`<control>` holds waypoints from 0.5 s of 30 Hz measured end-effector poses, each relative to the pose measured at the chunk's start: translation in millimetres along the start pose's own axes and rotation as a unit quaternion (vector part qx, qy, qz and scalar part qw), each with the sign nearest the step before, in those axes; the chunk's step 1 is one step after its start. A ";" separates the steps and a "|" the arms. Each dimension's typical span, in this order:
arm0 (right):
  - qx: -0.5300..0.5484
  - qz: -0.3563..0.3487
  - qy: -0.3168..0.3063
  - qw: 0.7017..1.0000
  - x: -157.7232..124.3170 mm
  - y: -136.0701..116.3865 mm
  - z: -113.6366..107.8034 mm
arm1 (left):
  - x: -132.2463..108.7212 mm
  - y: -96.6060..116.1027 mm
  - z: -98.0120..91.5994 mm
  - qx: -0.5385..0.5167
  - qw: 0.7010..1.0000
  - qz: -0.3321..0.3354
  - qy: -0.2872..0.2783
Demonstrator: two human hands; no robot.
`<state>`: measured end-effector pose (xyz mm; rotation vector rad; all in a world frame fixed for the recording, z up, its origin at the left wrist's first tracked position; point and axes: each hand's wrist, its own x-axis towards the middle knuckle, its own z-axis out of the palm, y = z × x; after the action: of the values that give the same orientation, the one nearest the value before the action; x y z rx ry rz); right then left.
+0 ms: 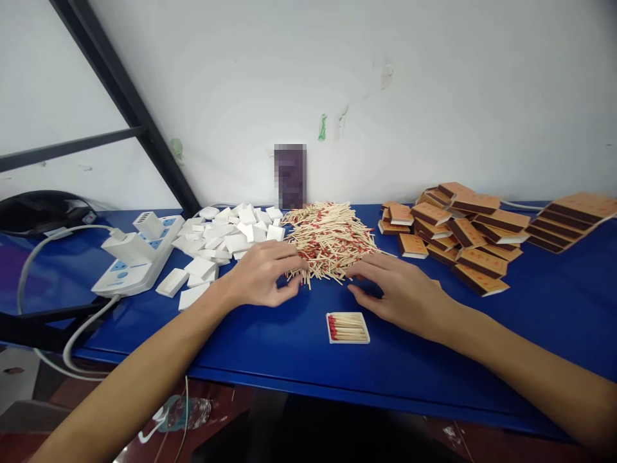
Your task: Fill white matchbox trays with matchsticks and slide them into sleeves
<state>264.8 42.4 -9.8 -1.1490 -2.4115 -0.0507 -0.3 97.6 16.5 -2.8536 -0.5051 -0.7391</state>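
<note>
A loose heap of red-tipped matches (pixel 330 239) lies in the middle of the blue table (pixel 289 347). My left hand (pixel 263 275) rests at the heap's near left edge, fingers curled and pinching a few matches. My right hand (pixel 402 290) lies at the heap's near right edge, palm down, fingers stretched toward the matches. Between my hands, nearer to me, sits a small white tray (pixel 348 328) part filled with matches laid side by side.
A pile of empty white trays (pixel 222 241) lies left of the heap. Orange-brown matchbox sleeves (pixel 463 235) are stacked at the right, more at far right (pixel 573 222). A white power strip (pixel 137 254) with plugs and cables sits at far left. A wall stands behind.
</note>
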 end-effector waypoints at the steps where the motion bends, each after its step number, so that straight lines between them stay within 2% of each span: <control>1: 0.003 -0.010 0.000 1.000 -0.2 -2.3 1.3 | -0.5 -3.0 -1.0 0.023 1.000 -0.008 -0.006; 5: 0.033 -0.022 -0.020 0.999 -0.4 -9.0 3.4 | -2.6 -10.7 -4.0 0.057 0.997 -0.020 -0.048; 9: 0.057 -0.022 -0.037 0.997 -0.2 -11.0 4.4 | -3.1 -9.2 -2.0 0.065 0.993 -0.016 -0.099; 12: 0.063 -0.030 -0.026 0.997 -0.3 -12.9 4.3 | -2.5 -6.5 0.2 0.065 0.991 -0.006 -0.119; 15: 0.065 -0.044 0.012 0.997 -1.2 -16.4 1.2 | -1.2 -3.6 0.6 0.076 0.989 0.005 -0.130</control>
<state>252.8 31.1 -8.7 -0.9781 -2.4048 0.0618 -2.4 100.7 15.6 -2.8178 -0.5536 -0.3120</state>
